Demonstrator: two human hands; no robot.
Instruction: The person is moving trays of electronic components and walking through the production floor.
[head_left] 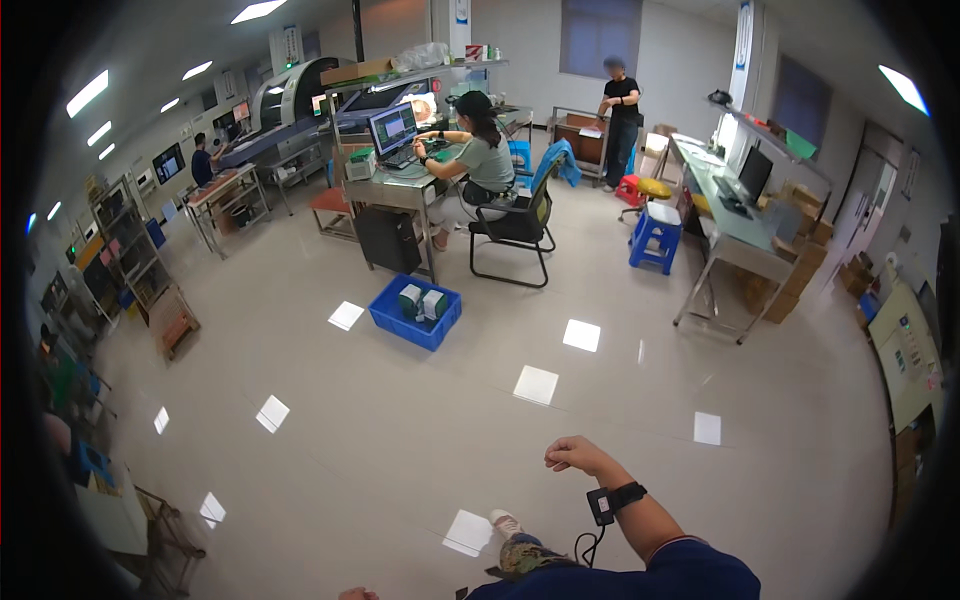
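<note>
My right hand (578,454) hangs in the air over the floor, well apart from any object. Its fingers are loosely curled and nothing shows in them. A black strap with a small dark box (601,506) and a cable sits on that forearm. Only a sliver of my left hand (357,594) shows at the bottom edge, its fingers mostly cut off. Ahead on the floor stands a blue plastic crate (440,335), away from both hands. Inside it lie a few green-and-white block-like items (433,304). My shoe (506,522) shows below the right hand.
Beyond the crate, a seated person (490,150) works at a desk with a laptop (394,132), on a black chair (515,235). Another person (620,110) stands farther back. To the right are a blue stool (655,245) and a long workbench (725,200); metal racks (130,240) line the left.
</note>
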